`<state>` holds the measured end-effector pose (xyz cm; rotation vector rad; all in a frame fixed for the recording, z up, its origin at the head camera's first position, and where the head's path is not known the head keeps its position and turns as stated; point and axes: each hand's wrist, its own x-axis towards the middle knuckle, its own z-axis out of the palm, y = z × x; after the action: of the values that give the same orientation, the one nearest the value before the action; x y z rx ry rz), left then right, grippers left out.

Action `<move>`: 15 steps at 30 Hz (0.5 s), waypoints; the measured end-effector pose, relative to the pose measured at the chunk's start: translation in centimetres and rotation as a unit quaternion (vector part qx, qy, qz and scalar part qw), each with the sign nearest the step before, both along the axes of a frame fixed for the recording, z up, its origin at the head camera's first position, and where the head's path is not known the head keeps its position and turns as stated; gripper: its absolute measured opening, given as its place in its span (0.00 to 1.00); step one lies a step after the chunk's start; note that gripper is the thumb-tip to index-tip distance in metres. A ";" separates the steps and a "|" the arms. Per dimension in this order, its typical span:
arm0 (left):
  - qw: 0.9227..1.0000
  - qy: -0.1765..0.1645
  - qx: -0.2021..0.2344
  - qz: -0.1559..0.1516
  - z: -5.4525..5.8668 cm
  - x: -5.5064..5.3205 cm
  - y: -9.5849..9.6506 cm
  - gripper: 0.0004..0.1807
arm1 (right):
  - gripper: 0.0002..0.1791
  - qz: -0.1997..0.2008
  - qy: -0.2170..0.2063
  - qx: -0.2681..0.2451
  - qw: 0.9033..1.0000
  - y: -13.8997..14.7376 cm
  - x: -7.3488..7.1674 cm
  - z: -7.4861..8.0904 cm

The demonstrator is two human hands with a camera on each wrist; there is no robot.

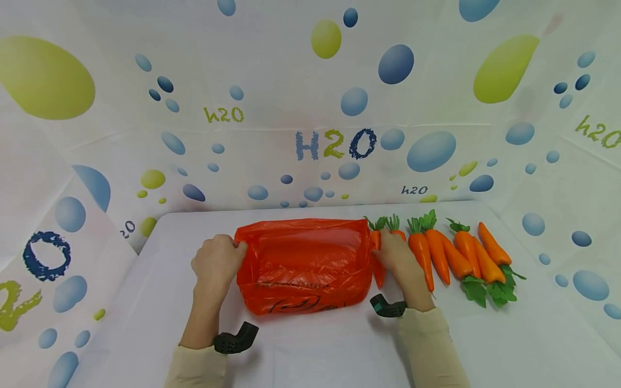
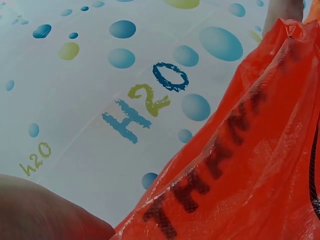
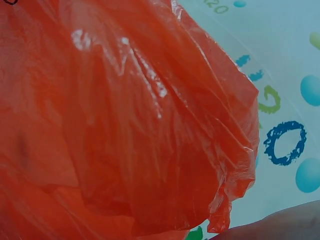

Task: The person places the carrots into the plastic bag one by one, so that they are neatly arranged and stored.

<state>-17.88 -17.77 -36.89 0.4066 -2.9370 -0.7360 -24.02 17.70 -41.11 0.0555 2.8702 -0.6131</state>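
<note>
A red plastic bag (image 1: 305, 264) lies in the middle of the table with its mouth spread wide. My left hand (image 1: 219, 260) grips the bag's left edge, fingers curled and thumb against the plastic. At the opposite edge my right hand (image 1: 394, 252) pinches the bag, overlapping two orange carrots behind it. Dark printed letters show on the bag (image 2: 235, 145) in the left wrist view. In the right wrist view, the crumpled bag (image 3: 145, 125) narrows to a gathered corner beside the edge of my hand (image 3: 280, 225).
Several orange carrots (image 1: 439, 253) with green tops lie in a row to the right of the bag. Two of them point their leaves (image 1: 502, 291) toward me. The white table (image 1: 310, 350) is backed by a cloth (image 1: 271, 70) with dots and lettering.
</note>
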 end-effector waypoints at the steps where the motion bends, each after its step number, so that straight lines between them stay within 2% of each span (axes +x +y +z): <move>1: 1.000 0.000 0.000 0.001 0.0 0.0 0.0 0.19 | 0.32 0.000 -0.003 0.000 1.000 0.0 0.0 0.0; 15: 1.000 0.021 0.000 0.013 -0.3 -0.4 -0.2 0.23 | 0.34 0.002 -0.005 -0.005 1.000 0.0 0.0 -0.2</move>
<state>-18.25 -17.92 -37.24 0.4226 -2.8872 -0.7313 -24.00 17.66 -41.33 0.0511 2.8568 -0.6259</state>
